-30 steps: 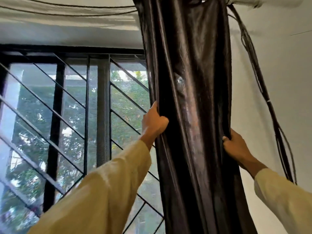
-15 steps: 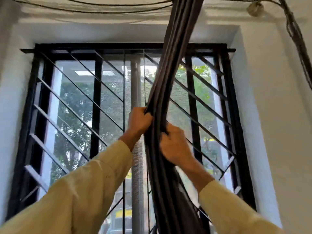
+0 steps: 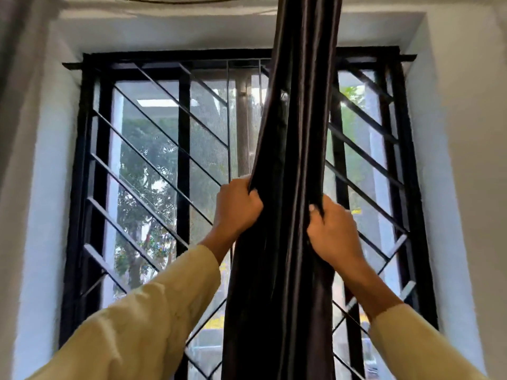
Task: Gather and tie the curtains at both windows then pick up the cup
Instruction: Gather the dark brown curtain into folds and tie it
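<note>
A black-barred window [image 3: 153, 165] filled the view, and down its middle hung the dark curtain [image 3: 290, 160], bunched into a narrow column, with the left hand [image 3: 237, 208] and right hand [image 3: 333, 233] each clenched on an edge.

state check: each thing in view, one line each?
dark curtain: gathered into a bunch, not tied
left hand: shut on the curtain's left edge
right hand: shut on its right edge
window grille: uncovered on both sides of the curtain
cup: not in view
</note>
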